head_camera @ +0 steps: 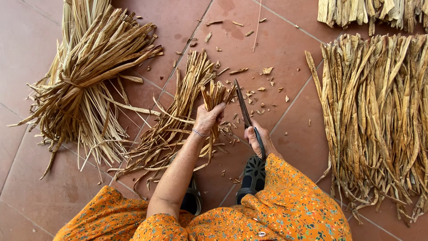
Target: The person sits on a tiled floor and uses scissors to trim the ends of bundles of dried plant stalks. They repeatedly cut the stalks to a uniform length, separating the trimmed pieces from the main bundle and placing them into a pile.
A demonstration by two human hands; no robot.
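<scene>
My left hand point(207, 118) grips a small bunch of dried straw-coloured leaf strips point(217, 95), their cut ends pointing up and away from me. My right hand point(260, 139) holds a pair of dark scissors point(244, 107) by the handles, blades pointing away, their tip just right of the bunch's ends. The blades look nearly closed. A silver bracelet point(200, 133) circles my left wrist. Small trimmed bits point(261, 91) lie scattered on the tiles beyond the scissors.
A loose pile of strips point(178, 111) lies under my left arm, and a large tied bundle point(84, 76) sits at the left. Neat rows of laid-out strips point(379, 116) cover the right side. Reddish floor tiles point(276, 44) lie beneath; my dark sandals point(253, 176) show below.
</scene>
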